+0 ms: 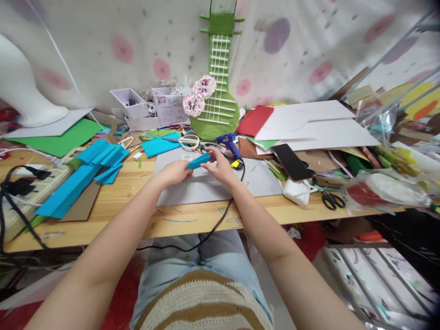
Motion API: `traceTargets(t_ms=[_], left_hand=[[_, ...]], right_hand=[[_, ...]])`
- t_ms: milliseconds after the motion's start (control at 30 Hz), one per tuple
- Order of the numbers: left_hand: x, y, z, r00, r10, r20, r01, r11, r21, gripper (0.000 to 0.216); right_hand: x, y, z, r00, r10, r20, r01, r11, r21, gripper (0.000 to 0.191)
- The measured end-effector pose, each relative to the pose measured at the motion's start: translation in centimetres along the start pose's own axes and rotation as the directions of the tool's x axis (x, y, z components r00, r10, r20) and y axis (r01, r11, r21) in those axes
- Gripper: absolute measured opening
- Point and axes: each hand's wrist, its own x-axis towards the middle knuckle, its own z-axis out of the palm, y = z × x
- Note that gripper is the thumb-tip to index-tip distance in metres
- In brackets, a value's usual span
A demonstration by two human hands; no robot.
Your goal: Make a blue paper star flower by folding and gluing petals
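Between my two hands is a small folded strip of blue paper (198, 162), held just above a grey cutting board (192, 195). My left hand (176, 172) pinches its left end. The fingers of my right hand (220, 166) close on its right end, partly hiding it. Right behind my hands lie a blue hot glue gun (229, 143) and white-handled scissors (189, 142) beside a flat blue sheet (160, 145). A green paper guitar (220, 110) with white strings and two pink-white flowers (199, 96) stands upright at the back.
More folded blue paper (79, 178) rests on the left by a power strip (44, 183). A phone (292, 162), black scissors (332, 200) and white boards (319, 123) lie to the right. A black cable (220, 224) crosses the table's front edge.
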Motion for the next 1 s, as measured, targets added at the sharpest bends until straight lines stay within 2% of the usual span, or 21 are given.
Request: traceTargets(t_ms=[33,100,200,333,500,567,667,833,933,1000], left_hand=[[-0.1,0.1,0.0,1.0,-0.008,0.004,0.009,0.997,-0.075,0.019],[-0.4,0.3,0.3,1.0,-0.018,0.013,0.021,0.963,-0.268,0.016],[-0.6,0.6,1.1,0.998,-0.016,0.056,0.044,0.834,-0.55,0.012],[-1.3,0.9,1.5,0.992,-0.027,0.121,0.107,0.675,-0.73,0.014],[-1.9,0.1,1.0,0.949,0.015,0.314,0.281,0.406,-0.87,0.017],[-1.9,-0.5,1.0,0.926,0.041,0.374,0.334,0.369,-0.867,0.016],[-1.7,-1.1,1.2,0.905,0.051,0.423,0.375,0.372,-0.849,0.014],[-1.8,-0.7,1.7,0.949,-0.03,0.314,0.308,0.308,-0.9,0.011],[-1.9,-0.9,1.3,0.963,-0.179,0.204,0.244,0.244,-0.938,0.009],[-1.9,-1.6,0.9,0.944,-0.314,0.098,0.162,0.186,-0.969,0.011]], right_hand=[[0.1,0.0,0.1,0.997,0.071,-0.028,-0.067,0.99,0.127,0.057],[0.2,-0.1,0.5,0.983,0.183,0.031,-0.182,0.914,0.363,0.063],[0.3,-0.7,1.0,0.953,0.213,0.217,-0.299,0.791,0.535,0.046],[0.4,-1.3,1.2,0.937,0.228,0.266,-0.342,0.758,0.555,0.034],[0.6,-0.8,1.1,0.908,0.228,0.35,-0.395,0.744,0.539,0.032],[0.7,-0.7,1.2,0.896,0.227,0.382,-0.409,0.756,0.511,0.031],[1.0,-1.0,1.2,0.88,0.259,0.399,-0.437,0.771,0.463,0.027],[2.3,-2.2,1.6,0.879,0.311,0.361,-0.449,0.795,0.407,0.018],[3.3,-2.4,2.0,0.892,0.31,0.329,-0.427,0.816,0.39,0.021],[3.8,-2.0,2.2,0.92,0.302,0.251,-0.37,0.882,0.293,0.024]])
